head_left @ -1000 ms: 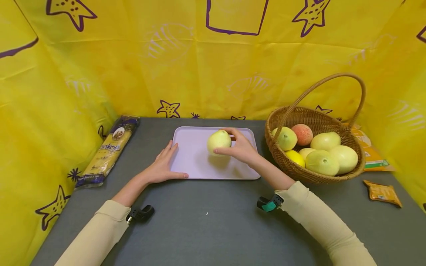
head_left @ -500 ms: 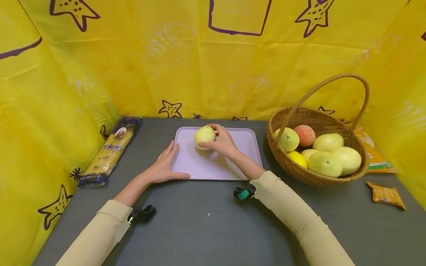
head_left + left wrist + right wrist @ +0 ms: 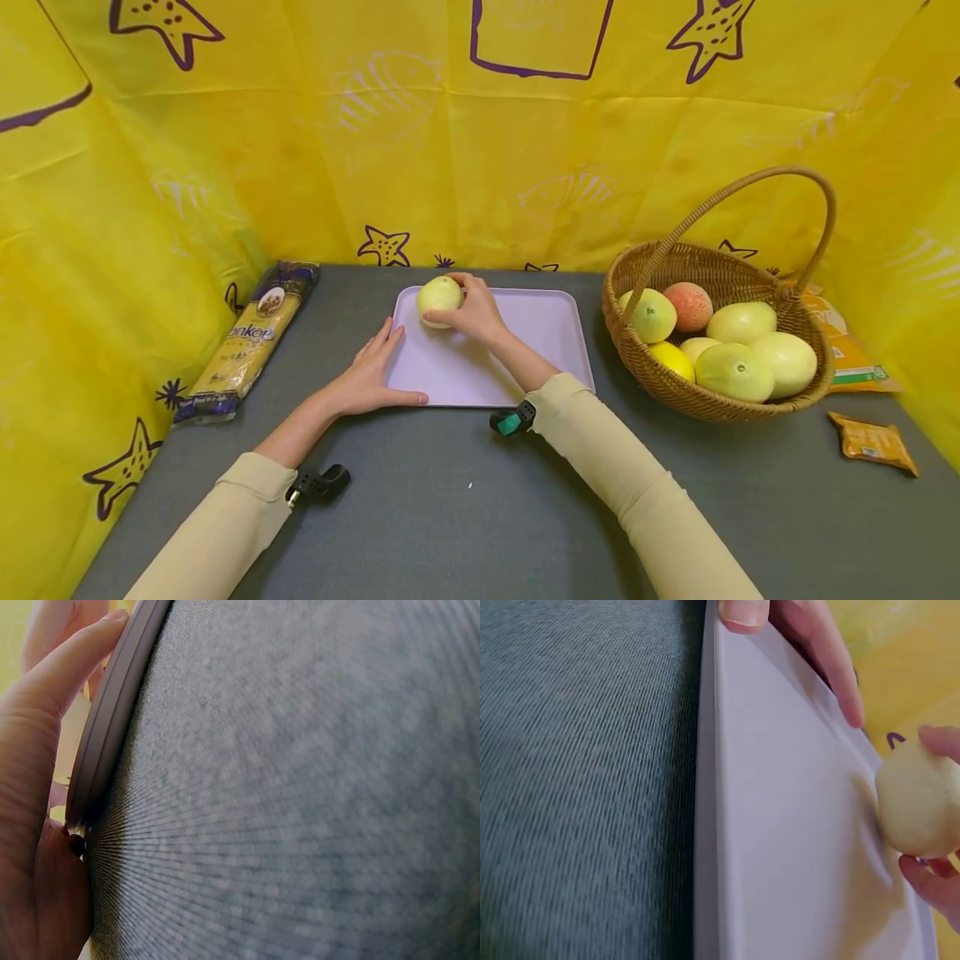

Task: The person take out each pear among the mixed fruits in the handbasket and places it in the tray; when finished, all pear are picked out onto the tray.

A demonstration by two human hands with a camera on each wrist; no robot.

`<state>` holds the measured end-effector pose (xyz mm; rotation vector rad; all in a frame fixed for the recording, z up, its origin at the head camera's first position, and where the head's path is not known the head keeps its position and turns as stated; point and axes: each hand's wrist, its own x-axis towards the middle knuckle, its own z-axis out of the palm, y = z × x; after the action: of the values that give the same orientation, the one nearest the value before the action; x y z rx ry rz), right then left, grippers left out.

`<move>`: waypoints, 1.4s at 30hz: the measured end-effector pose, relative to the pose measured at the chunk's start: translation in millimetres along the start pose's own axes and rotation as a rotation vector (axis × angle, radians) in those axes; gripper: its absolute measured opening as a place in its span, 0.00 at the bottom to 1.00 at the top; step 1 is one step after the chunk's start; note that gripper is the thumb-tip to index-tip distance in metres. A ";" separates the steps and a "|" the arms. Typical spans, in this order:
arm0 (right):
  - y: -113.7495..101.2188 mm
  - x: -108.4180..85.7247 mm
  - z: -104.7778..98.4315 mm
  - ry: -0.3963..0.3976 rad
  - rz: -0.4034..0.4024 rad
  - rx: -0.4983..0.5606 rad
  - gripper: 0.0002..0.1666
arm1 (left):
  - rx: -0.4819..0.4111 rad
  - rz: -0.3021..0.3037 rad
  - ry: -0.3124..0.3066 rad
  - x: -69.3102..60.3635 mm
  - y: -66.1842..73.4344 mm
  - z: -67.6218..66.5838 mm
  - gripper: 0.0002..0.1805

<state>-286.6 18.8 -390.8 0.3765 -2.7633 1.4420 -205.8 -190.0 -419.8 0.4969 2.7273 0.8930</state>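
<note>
A shallow pale lilac tray (image 3: 468,375) lies on the grey table. At its far left corner my right hand (image 3: 477,313) grips a pale green round fruit (image 3: 438,302) between thumb and fingers. In the right wrist view the fruit (image 3: 911,802) is over the tray's far side; whether it touches the tray I cannot tell. My left hand (image 3: 363,377) rests spread against the tray's near left corner, fingers along the left side and thumb at the front. The left wrist view has that thumb (image 3: 67,667) lying along the tray's rim (image 3: 109,724).
On the right stands a wicker basket (image 3: 637,367) with a tall handle, holding several pale fruits, a peach (image 3: 687,307) and a yellow fruit (image 3: 672,360). Nearby lie an orange bag (image 3: 847,350) and a small orange packet (image 3: 873,444). A pasta bag (image 3: 251,342) lies at left.
My right hand has carried the fruit leftward and back, from the right of the tray's middle to its far left corner. The left hand has stayed at the tray's edge.
</note>
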 end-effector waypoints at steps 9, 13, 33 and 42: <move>-6.2 5.0 13.0 0.023 -0.018 -0.011 0.47 | 0.006 0.011 0.014 -1.9 0.2 -0.7 0.67; -8.0 5.4 15.4 0.045 -0.020 -0.011 0.46 | 0.002 0.020 0.024 -2.0 -1.5 0.6 0.66; -1.9 3.5 23.6 0.007 -0.053 -0.027 0.50 | -0.008 0.017 0.028 -3.2 -2.9 1.3 0.66; 0.1 2.1 24.4 0.018 -0.063 -0.043 0.50 | -0.006 0.032 0.026 -0.7 -2.4 1.1 0.64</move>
<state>-286.0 -1.3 -404.7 0.4432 -2.7365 1.3635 -205.4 -191.5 -422.1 0.5324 2.7468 0.9213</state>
